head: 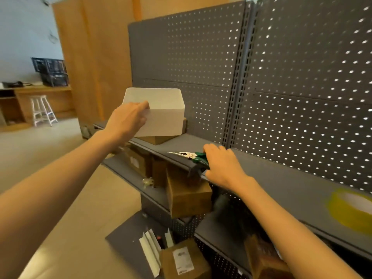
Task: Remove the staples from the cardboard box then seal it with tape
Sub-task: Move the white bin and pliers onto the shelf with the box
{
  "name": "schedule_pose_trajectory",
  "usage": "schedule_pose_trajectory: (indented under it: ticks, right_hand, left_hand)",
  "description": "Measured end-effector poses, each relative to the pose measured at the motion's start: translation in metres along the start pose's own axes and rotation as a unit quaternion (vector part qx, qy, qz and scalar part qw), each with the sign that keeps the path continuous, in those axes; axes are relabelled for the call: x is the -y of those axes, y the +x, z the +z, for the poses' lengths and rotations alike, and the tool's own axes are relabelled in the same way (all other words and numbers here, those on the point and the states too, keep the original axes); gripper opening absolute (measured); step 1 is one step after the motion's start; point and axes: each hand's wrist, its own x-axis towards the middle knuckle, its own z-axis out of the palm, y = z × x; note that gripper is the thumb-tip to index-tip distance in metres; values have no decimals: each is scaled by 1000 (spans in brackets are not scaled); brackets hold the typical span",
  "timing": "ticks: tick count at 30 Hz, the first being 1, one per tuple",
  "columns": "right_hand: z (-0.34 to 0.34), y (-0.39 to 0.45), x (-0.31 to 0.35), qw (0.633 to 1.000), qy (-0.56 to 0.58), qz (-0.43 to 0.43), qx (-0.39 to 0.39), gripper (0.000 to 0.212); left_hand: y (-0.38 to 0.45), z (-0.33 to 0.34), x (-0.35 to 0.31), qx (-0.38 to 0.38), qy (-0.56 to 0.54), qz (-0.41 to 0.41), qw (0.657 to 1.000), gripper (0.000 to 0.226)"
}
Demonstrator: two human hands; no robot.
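My left hand [128,117] grips the near rim of a white plastic bin [165,115], which sits on a flat brown cardboard box [159,138] on the grey shelf [271,178]. My right hand [219,164] is curled round the green handles of long-nose pliers [189,155] that lie near the shelf's front edge, jaws pointing left. A roll of yellow tape [350,208] lies blurred on the shelf at far right.
A grey pegboard panel [281,67] backs the shelf. Lower shelves hold brown cardboard boxes [187,194], one with a white label [183,260], and white paper strips [151,252]. A white stool [42,110] and wooden desk stand at far left.
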Motion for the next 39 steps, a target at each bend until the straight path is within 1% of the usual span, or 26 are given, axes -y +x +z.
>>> schedule_pose_trajectory:
  ticks: [2, 5, 6, 11, 14, 19, 24, 28, 31, 33, 39]
  right_hand:
    - [6, 17, 24, 1000, -12, -9, -16, 32]
    - [17, 42, 57, 999, 2, -8, -35, 26]
    - [20, 50, 66, 999, 8, -7, -41, 27]
    - [33, 95, 103, 998, 15, 3, -66, 46]
    - [41, 124, 116, 996, 25, 10, -79, 45]
    - [53, 179, 124, 994, 21, 0, -103, 36]
    - [68, 243, 127, 989, 36, -35, -137, 37]
    - [78, 300, 125, 988, 37, -36, -148, 36]
    - [86, 339, 121, 986, 33, -26, -158, 32]
    - [90, 358, 118, 987, 38, -12, -157, 33]
    - [104, 390, 109, 990, 8, 31, -140, 32]
  left_hand:
    - [-6, -1, 31, -11, 8, -6, 1000, 15]
    - [-13, -2, 73, -8, 20, -19, 1000, 13]
    - [-14, -2, 86, -7, 24, -25, 999, 14]
    - [-14, 1, 134, -14, 33, -57, 998, 14]
    - [-9, 10, 161, -6, 34, -69, 997, 14]
    - [11, 34, 200, -3, 25, -82, 996, 14]
    - [44, 56, 238, 2, 45, -70, 997, 14]
    - [81, 74, 263, 21, 51, -62, 997, 17]
    - [104, 91, 282, 23, 51, -57, 997, 17]
    - [116, 105, 294, 18, 42, -51, 998, 16]
    - [144, 149, 328, 22, 29, -26, 999, 15]
